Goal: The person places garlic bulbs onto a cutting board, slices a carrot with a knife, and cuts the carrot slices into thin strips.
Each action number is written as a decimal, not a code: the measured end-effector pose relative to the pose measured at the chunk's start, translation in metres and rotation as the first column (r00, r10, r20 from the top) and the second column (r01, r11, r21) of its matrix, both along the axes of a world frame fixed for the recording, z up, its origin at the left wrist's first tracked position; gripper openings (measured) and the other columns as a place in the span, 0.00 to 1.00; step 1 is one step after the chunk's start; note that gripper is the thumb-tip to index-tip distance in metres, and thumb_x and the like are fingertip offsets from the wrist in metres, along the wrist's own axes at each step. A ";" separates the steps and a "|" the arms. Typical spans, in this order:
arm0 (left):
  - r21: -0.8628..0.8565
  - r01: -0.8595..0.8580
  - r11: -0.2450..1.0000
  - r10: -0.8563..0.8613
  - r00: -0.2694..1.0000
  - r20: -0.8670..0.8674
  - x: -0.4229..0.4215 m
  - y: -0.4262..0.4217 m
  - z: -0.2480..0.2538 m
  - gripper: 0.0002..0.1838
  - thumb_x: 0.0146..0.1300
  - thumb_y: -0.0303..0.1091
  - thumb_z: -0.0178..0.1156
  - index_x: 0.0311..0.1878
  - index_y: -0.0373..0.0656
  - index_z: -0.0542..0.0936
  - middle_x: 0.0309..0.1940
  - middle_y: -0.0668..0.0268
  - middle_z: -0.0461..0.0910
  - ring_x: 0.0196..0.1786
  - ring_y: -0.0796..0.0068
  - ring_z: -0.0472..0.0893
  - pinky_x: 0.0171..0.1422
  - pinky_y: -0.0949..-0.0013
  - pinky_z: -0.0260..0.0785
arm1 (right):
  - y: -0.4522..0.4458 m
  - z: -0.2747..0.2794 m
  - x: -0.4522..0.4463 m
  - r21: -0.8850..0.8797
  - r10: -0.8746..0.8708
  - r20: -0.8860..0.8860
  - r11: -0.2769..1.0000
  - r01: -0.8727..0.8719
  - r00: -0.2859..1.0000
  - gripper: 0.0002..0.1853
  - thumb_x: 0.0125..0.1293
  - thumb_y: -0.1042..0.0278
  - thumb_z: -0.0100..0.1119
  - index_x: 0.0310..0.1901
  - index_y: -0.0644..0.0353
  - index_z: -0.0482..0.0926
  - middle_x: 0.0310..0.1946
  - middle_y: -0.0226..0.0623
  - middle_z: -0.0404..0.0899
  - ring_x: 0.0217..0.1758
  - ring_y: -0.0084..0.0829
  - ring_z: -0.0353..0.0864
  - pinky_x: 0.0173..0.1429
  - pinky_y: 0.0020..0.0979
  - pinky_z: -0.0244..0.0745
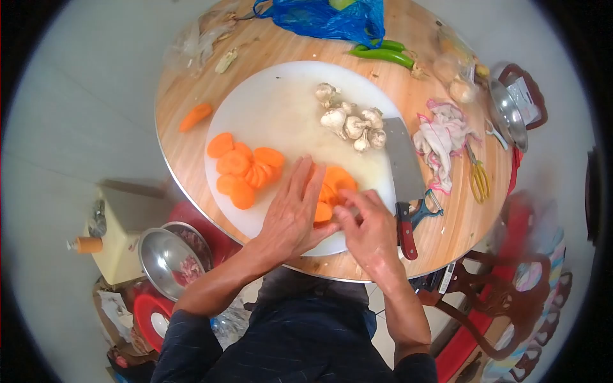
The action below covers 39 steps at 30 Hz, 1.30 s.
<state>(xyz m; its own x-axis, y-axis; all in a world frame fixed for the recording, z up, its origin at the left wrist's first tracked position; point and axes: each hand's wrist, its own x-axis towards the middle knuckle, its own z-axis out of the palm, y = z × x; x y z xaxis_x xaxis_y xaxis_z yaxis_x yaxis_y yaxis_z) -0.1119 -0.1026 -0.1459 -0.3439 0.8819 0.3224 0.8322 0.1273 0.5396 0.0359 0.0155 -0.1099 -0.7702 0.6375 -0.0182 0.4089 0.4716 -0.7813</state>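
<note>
Round orange carrot slices lie in a pile between my two hands on a white cutting board. My left hand has its fingers stretched out and lies along the pile's left side, covering part of it. At the right edge of the same pile, my right hand has its fingers bent and apart, with the tips against the slices. A second group of carrot slices sits on the board, left of my left hand. Beyond my hands are several garlic bulbs.
A cleaver rests on the board's right edge, its red handle toward me. Beside it are a blue peeler, yellow-handled scissors and a crumpled cloth. Green peppers, a blue bag and a carrot piece lie around the board.
</note>
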 end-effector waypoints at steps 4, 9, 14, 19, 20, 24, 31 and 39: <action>0.006 -0.045 0.999 0.045 0.998 0.041 0.003 0.008 0.002 0.56 0.55 0.37 0.84 0.84 0.34 0.63 0.81 0.38 0.65 0.79 0.33 0.70 0.82 0.43 0.69 | 0.021 -0.007 -0.006 0.230 -0.083 -0.089 0.968 0.102 0.993 0.17 0.75 0.75 0.65 0.63 0.61 0.83 0.50 0.49 0.85 0.49 0.55 0.89 0.53 0.49 0.84; -0.006 0.025 1.000 -0.022 0.959 0.282 0.001 0.004 -0.008 0.54 0.53 0.35 0.84 0.82 0.40 0.67 0.82 0.45 0.66 0.80 0.38 0.70 0.82 0.45 0.70 | 0.025 -0.009 -0.009 0.215 0.006 -0.024 0.977 -0.001 1.000 0.15 0.75 0.77 0.63 0.61 0.63 0.84 0.52 0.51 0.85 0.52 0.57 0.88 0.56 0.49 0.84; 0.015 0.011 1.000 -0.012 0.999 0.035 0.005 0.001 0.004 0.51 0.53 0.38 0.85 0.80 0.41 0.71 0.80 0.44 0.70 0.80 0.39 0.71 0.82 0.44 0.69 | 0.024 -0.004 0.003 0.001 -0.060 -0.073 0.998 0.060 0.996 0.14 0.74 0.77 0.64 0.59 0.65 0.84 0.52 0.50 0.85 0.52 0.57 0.88 0.56 0.49 0.84; 0.009 0.008 1.000 -0.007 0.993 -0.117 0.015 0.012 0.012 0.43 0.54 0.40 0.84 0.74 0.42 0.79 0.77 0.45 0.72 0.78 0.40 0.73 0.80 0.43 0.70 | 0.021 -0.005 0.016 0.185 -0.128 -0.014 0.974 0.129 0.992 0.13 0.73 0.77 0.65 0.57 0.65 0.85 0.50 0.50 0.85 0.51 0.56 0.89 0.55 0.50 0.84; 0.013 0.007 1.000 -0.005 0.990 -0.138 0.016 0.015 0.009 0.39 0.54 0.38 0.83 0.70 0.42 0.81 0.77 0.45 0.73 0.77 0.40 0.75 0.78 0.44 0.71 | 0.021 -0.007 0.017 0.235 -0.094 0.019 0.968 0.087 0.995 0.13 0.73 0.77 0.65 0.57 0.65 0.85 0.49 0.50 0.85 0.51 0.56 0.89 0.54 0.50 0.84; 0.055 0.021 0.998 -0.015 0.993 -0.113 0.013 0.017 0.002 0.33 0.55 0.32 0.80 0.66 0.42 0.81 0.74 0.45 0.75 0.73 0.40 0.78 0.73 0.47 0.76 | 0.024 -0.009 0.016 0.211 -0.087 -0.019 0.973 0.089 0.996 0.12 0.73 0.75 0.66 0.56 0.61 0.86 0.47 0.48 0.85 0.49 0.55 0.89 0.52 0.50 0.84; 0.107 -0.047 0.993 0.034 0.992 0.122 0.006 0.007 0.000 0.33 0.55 0.24 0.77 0.65 0.41 0.77 0.72 0.46 0.77 0.69 0.42 0.82 0.68 0.51 0.80 | 0.024 -0.010 0.006 0.171 -0.090 0.047 0.982 0.080 0.995 0.06 0.72 0.70 0.70 0.48 0.57 0.87 0.43 0.42 0.86 0.43 0.52 0.90 0.47 0.49 0.84; 0.089 -0.063 0.994 0.070 0.995 -0.076 0.005 0.014 0.005 0.36 0.52 0.31 0.82 0.67 0.41 0.81 0.64 0.53 0.83 0.65 0.46 0.82 0.71 0.49 0.74 | 0.031 -0.014 -0.008 0.178 -0.079 -0.043 0.980 0.085 0.996 0.05 0.73 0.68 0.70 0.45 0.58 0.87 0.40 0.46 0.88 0.43 0.54 0.89 0.47 0.49 0.83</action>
